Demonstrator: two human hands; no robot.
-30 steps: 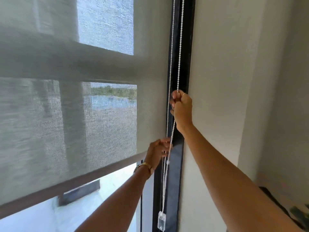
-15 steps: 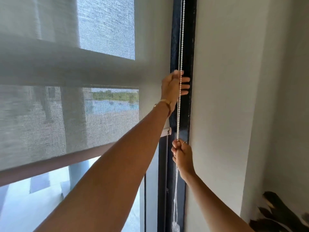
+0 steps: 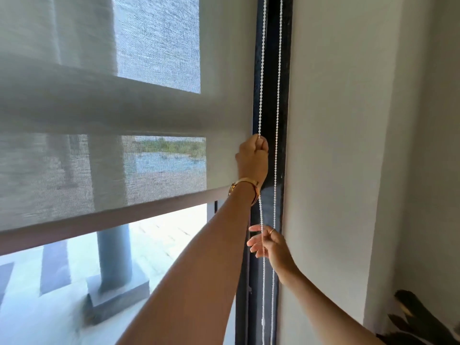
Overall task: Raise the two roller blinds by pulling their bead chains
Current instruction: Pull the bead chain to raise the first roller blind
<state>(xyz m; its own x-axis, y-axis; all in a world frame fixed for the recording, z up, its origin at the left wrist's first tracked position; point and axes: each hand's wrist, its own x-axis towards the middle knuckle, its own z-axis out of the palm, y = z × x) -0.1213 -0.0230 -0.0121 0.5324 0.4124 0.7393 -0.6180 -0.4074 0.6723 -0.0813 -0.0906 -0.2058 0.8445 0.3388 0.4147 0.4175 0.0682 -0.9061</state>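
Note:
A grey mesh roller blind [image 3: 104, 155] covers the upper window, and its bottom bar [image 3: 112, 217] slants across the middle of the view. Its white bead chain [image 3: 260, 70] hangs in two strands in front of the dark window frame [image 3: 270, 100]. My left hand [image 3: 252, 158], with a gold bracelet on the wrist, is shut in a fist on the left strand at the height of the blind's lower edge. Lower down, my right hand [image 3: 267, 245] has its fingers spread, and the left strand runs loosely past them.
A white wall [image 3: 336, 145] meets the frame on the right, with a corner further right. Dark pointed leaves or feathers [image 3: 418, 319] show at the bottom right. Through the glass I see a grey column [image 3: 114, 260] and a pale terrace.
My left hand has closed on the chain and come down a little. My right hand, shut on the chain before, has opened lower down. The blind's bottom bar is higher than a second ago.

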